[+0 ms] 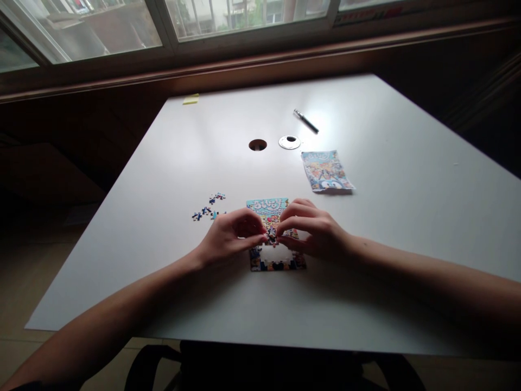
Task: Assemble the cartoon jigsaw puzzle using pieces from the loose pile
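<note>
A partly assembled jigsaw puzzle (266, 205) lies flat on the white table (195, 304), with an open gap in its lower middle where the tabletop shows. Over its centre, a small dark puzzle piece (271, 234) is pinched between the fingertips of both hands, at the upper edge of the gap. My left hand (236, 232) comes in from the left, thumb and fingers closed on the piece. From the right, my right hand (311, 225) meets it with its fingertips together, covering part of the puzzle's right side. Whether the piece is seated cannot be made out.
Several loose puzzle pieces (207, 210) lie left of the puzzle. A creased picture sheet (326, 171) rests behind my right hand. Farther back are a dark pen (306, 121), a round grommet cover (289, 142), a cable hole (258, 145) and a yellow sticky note (191, 99).
</note>
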Tool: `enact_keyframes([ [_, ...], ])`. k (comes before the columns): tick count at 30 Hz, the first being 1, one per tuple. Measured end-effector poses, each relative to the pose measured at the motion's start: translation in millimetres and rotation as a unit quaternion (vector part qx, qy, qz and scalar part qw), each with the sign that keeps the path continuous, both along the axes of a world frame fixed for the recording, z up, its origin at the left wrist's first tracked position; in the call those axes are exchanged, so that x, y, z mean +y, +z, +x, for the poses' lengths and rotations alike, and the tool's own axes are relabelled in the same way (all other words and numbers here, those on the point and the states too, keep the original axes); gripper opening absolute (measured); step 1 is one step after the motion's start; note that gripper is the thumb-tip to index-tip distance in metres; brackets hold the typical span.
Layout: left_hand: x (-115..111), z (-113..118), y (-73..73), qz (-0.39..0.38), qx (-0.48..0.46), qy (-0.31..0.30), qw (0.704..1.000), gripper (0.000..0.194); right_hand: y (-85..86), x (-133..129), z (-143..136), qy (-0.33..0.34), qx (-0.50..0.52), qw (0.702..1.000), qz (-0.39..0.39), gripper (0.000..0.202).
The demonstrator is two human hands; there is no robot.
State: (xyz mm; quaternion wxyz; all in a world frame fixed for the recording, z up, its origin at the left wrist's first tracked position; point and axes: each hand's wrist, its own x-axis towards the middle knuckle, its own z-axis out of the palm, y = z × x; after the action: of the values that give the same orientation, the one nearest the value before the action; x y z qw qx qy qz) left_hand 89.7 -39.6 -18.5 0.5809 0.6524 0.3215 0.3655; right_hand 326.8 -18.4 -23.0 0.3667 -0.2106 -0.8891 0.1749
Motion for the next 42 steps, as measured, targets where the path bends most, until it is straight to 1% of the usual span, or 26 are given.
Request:
enact_keyframes([
  [4,0,1,-1.6,0.005,0.009,-0.011,1.000,0.022,1.6,-1,-1,0.002,-0.004,1.000,-0.001,0.003],
  [5,1,1,-1.8,0.011,0.011,-0.012,1.000,0.022,2.3,0,0,0.003,-0.002,1.000,-0.013,0.003],
  [7,2,0,-1.3,0.038,0.018,0.001,0.999,0.023,3.6,2,2,0.000,0.014,0.998,-0.059,0.001],
  [9,3,-2,0.2,0.096,0.041,0.033,0.994,0.021,4.5,6,5,-0.018,0.034,0.992,-0.124,0.003],
  [11,4,-5,2.6,0.178,0.082,0.068,0.978,0.017,4.8,9,7,-0.040,0.046,0.984,-0.169,0.005],
  [14,5,-9,5.9,0.278,0.134,0.094,0.946,0.012,4.2,11,8,-0.047,0.045,0.980,-0.188,0.005],
  [17,5,-10,6.5,0.318,0.154,0.093,0.931,0.014,3.9,10,8,-0.041,0.036,0.981,-0.185,0.005],
  [22,6,-10,2.8,0.351,0.169,0.074,0.918,0.015,5.8,8,10,-0.029,0.017,0.986,-0.165,0.001],
  [24,6,-11,1.6,0.358,0.173,0.066,0.915,0.014,6.3,7,10,-0.020,0.002,0.988,-0.155,0.004],
  [29,6,-12,1.4,0.352,0.178,0.061,0.917,0.015,7.0,7,9,-0.005,-0.029,0.990,-0.139,0.007],
  [42,5,-12,3.5,0.343,0.184,0.057,0.919,0.014,7.4,8,9,0.002,-0.040,0.991,-0.132,0.007],
])
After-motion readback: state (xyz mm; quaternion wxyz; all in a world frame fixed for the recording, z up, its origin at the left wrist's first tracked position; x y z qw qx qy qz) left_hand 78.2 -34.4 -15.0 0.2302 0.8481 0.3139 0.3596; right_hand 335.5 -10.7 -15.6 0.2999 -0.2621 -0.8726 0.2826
